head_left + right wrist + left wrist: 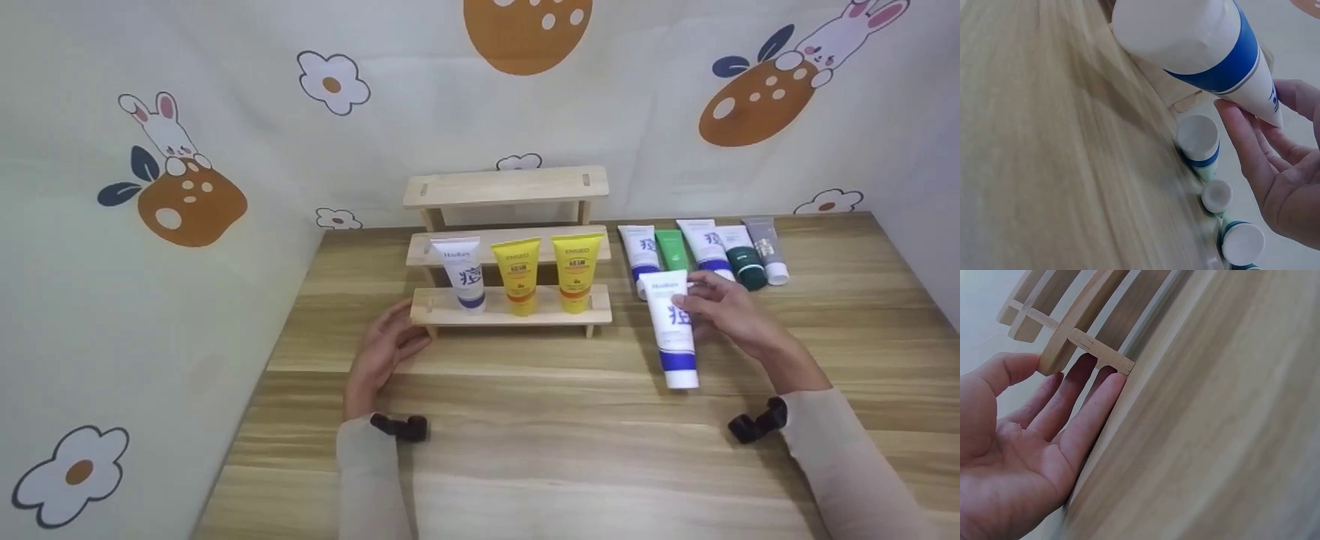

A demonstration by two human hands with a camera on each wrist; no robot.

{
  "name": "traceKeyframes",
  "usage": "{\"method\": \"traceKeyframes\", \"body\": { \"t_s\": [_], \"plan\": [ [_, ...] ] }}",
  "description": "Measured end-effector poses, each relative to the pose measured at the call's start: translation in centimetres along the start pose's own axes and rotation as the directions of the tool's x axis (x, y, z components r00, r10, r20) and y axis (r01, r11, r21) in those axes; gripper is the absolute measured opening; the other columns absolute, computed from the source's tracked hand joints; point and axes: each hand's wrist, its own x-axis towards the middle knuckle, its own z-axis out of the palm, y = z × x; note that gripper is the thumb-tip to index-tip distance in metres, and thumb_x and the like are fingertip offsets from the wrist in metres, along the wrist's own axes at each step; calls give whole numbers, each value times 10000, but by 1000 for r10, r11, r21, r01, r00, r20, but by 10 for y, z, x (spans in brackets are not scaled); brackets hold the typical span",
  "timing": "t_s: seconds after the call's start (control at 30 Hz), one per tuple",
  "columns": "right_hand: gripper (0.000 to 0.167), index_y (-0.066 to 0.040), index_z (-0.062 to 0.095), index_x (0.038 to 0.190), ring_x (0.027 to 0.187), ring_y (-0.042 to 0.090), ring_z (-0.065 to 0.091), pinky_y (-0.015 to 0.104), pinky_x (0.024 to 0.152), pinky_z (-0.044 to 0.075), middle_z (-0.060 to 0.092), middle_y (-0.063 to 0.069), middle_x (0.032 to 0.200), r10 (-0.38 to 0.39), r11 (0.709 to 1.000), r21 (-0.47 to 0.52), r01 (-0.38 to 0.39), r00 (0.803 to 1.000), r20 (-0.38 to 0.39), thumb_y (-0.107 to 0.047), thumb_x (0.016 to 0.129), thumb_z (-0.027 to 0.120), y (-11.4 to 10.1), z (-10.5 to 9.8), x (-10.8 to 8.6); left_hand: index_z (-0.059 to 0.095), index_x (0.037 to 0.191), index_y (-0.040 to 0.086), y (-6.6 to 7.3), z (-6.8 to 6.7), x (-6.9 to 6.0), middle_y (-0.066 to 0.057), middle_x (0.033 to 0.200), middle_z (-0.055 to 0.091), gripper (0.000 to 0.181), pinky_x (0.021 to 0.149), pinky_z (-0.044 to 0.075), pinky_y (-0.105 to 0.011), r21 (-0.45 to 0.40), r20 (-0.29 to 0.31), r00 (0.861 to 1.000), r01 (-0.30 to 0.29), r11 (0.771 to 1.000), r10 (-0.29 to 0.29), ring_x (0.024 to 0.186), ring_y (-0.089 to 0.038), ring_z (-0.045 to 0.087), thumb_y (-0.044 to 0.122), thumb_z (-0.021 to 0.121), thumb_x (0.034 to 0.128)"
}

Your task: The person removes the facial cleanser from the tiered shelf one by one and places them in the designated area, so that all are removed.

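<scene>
1. Fingers point(709, 281) of a person's right hand point(739, 319) pinch a white squeeze tube point(673, 334) near its flat end, thumb across the front, the others behind.
2. The white squeeze tube, banded in blue, is held off the counter point(525, 390) to the right of a wooden rack point(502, 189), its cap angled down toward the person.
3. At the rack's other end, the left hand point(382, 352) grips the lowest step, thumb against the board's edge and fingers reaching beneath, as the left wrist view shows.
4. On that step, a blue-banded tube point(459, 270) and two yellow tubes point(517, 277) point(576, 274) stand upright, caps down, well spaced.
5. Beyond the right hand, more tubes line the back of the counter, caps toward the person: two white tubes point(640, 251) point(701, 247) with a green tube point(671, 247) between them, then a white-and-dark-green tube point(746, 266) and a grey tube point(765, 251).
6. A printed cloth point(405, 112) of rabbits, orange fruit and flowers forms the backdrop.
</scene>
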Motion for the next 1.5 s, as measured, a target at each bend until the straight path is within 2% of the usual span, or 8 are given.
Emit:
{"method": "traceKeyframes", "body": {
  "t_s": [0.23,0.47,0.6,0.83,1.0,1.17,1.37,1.5],
  "plan": [
    [538,24,393,1342,811,173,701,372,713,657,682,-19,978,40,998,36,-42,998,54,-241,964,671,6,0,3,396,1494,41,0,1,2,-146,1244,620,484,963,617,-386,-3,-13,1000,10,1000,-10,1012,-201,689,70,496,1021],
    [692,105,263,1461,836,164,686,385,755,663,647,6,994,130,990,36,-135,986,108,-218,980,642,8,3,7,390,1500,42,-1,-2,2,-169,1308,591,487,974,611,-392,14,-14,1000,14,1000,-14,1025,-206,689,81,491,1025],
    [685,104,257,1466,829,164,673,370,754,663,617,28,984,162,985,37,-168,979,124,-197,979,634,9,6,9,400,1494,47,-2,-3,1,-172,1326,584,479,971,613,-404,3,-16,1000,4,1000,-4,1023,-216,690,79,492,1025],
    [603,80,292,1417,770,161,666,337,711,654,631,23,927,192,979,44,-199,973,125,-195,989,617,13,8,13,405,1493,51,-2,-2,1,-176,1327,583,481,964,616,-395,18,-15,1000,0,1000,0,1032,-210,687,93,503,1024],
    [668,100,255,1460,783,153,667,309,721,641,648,20,932,204,978,21,-207,973,112,-226,997,608,12,9,16,399,1496,48,-1,-1,2,-210,1380,545,480,965,616,-388,11,-6,1000,-3,1000,3,1031,-208,690,83,492,1026],
    [721,108,209,1494,819,139,679,301,743,638,671,6,949,209,976,33,-213,972,105,-229,997,610,10,9,17,393,1493,34,-1,0,3,-181,1375,559,474,974,611,-384,-7,-8,1000,-3,1000,3,1030,-200,692,76,488,1031],
    [741,117,230,1493,831,123,681,285,753,638,647,11,990,210,976,50,-214,975,75,-225,980,641,9,10,16,407,1485,37,-2,1,3,-148,1321,594,463,966,616,-389,-14,-21,1000,-5,1000,5,1009,-193,695,66,485,1029],
    [750,120,250,1494,829,128,683,284,772,639,628,38,1029,211,976,36,-213,976,50,-225,968,659,7,11,16,400,1491,37,-2,1,2,-169,1340,581,468,971,613,-390,-20,-23,1000,-4,1000,3,1009,-194,696,65,481,1031]
  ]
}}
